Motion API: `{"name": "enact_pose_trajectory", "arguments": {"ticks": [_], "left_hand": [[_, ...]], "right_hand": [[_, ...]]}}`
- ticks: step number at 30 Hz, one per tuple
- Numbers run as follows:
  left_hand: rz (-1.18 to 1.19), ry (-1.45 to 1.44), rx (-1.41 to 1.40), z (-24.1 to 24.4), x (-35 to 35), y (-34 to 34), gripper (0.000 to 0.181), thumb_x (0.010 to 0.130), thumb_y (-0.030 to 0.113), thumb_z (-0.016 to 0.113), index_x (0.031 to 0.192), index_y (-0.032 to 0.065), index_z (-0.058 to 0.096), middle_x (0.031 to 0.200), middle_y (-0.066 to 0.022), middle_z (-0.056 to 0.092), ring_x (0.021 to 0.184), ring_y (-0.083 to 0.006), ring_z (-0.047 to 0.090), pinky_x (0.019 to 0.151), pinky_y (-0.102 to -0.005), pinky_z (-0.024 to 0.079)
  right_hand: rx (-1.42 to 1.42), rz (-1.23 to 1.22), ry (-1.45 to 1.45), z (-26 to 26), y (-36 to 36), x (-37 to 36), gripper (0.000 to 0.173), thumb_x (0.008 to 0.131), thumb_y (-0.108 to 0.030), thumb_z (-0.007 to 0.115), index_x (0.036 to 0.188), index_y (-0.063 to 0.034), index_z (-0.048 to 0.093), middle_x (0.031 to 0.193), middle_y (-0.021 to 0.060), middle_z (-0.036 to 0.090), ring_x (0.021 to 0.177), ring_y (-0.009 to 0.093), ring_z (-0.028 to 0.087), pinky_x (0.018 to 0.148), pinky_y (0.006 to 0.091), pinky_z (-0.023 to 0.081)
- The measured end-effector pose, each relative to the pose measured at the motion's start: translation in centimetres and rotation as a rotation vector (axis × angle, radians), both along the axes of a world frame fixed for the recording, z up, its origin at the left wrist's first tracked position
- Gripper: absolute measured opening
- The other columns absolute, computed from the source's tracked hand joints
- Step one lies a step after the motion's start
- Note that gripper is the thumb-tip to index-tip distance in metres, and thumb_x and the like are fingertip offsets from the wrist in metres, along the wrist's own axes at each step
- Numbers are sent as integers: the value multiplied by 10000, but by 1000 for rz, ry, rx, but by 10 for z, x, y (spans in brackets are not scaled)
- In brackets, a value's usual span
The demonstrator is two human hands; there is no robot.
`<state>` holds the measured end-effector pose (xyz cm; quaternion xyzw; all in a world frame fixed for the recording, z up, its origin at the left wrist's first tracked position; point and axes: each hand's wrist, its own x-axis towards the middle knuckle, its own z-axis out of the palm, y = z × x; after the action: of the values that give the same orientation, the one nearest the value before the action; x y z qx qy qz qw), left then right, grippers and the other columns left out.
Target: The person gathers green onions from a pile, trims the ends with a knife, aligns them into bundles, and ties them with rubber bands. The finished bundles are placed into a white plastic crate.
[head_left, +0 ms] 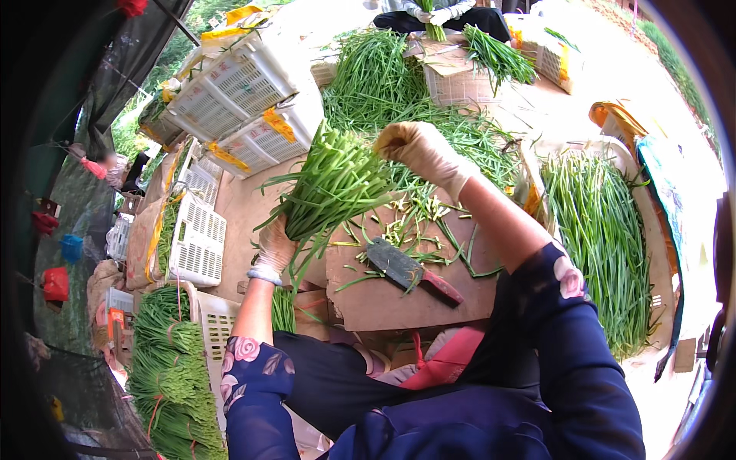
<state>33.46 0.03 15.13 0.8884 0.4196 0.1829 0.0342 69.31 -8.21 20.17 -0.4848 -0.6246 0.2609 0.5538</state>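
Observation:
My left hand [276, 244], in a pale glove, grips a thick bunch of green chives [339, 178] with the cut stem ends pointing up and away. Just right of those ends is my gloved right hand [422, 150], its fingers curled; whether a strand sits between them is hidden. Below the hands, a cleaver [397, 264] with a dark blade and red handle lies on a cardboard-topped work surface [391, 307]. Short trimmed stem pieces [402, 227] are scattered around its blade.
A heap of loose chives [374, 75] lies ahead. A crate of chives [598, 247] stands at right, and a crate of tied bundles [172, 368] at lower left. White plastic crates [233, 95] are stacked at upper left. Across from me, a person [440, 14] holds a bunch.

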Motion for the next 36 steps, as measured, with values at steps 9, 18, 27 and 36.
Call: {"name": "enact_pose_trajectory", "arguments": {"ticks": [9, 18, 27, 36], "left_hand": [[-114, -18, 134, 17, 3, -15, 653, 709, 136, 781, 1307, 92, 521, 1011, -175, 667, 869, -395, 644, 731, -441, 526], [-182, 121, 119, 29, 21, -27, 771, 655, 129, 810, 1358, 126, 493, 1000, -159, 672, 847, -363, 656, 699, -424, 531], [-260, 163, 149, 19, 22, -25, 829, 669, 201, 840, 1404, 148, 460, 966, -137, 670, 811, -336, 665, 665, -417, 536], [-249, 118, 137, 18, 13, -22, 820, 660, 167, 842, 1389, 137, 467, 1011, -143, 669, 846, -344, 665, 692, -410, 546]], "right_hand": [[224, -578, 379, -34, 17, 162, 26, 883, -102, 626, 862, -87, 628, 733, -8, 564, 688, 81, 496, 685, 277, 474], [-314, 98, 125, 15, -4, 7, 598, 787, -507, 755, 1130, -24, 671, 1066, 113, 689, 1004, 195, 615, 918, 334, 470], [-368, 263, 198, 2, 5, 4, 280, 839, -131, 752, 1080, -15, 672, 925, 31, 700, 868, 120, 626, 820, 261, 495], [-262, 229, 175, 15, 2, 49, 136, 854, -13, 671, 986, -28, 701, 1098, 78, 662, 975, 176, 635, 903, 287, 512]]}}
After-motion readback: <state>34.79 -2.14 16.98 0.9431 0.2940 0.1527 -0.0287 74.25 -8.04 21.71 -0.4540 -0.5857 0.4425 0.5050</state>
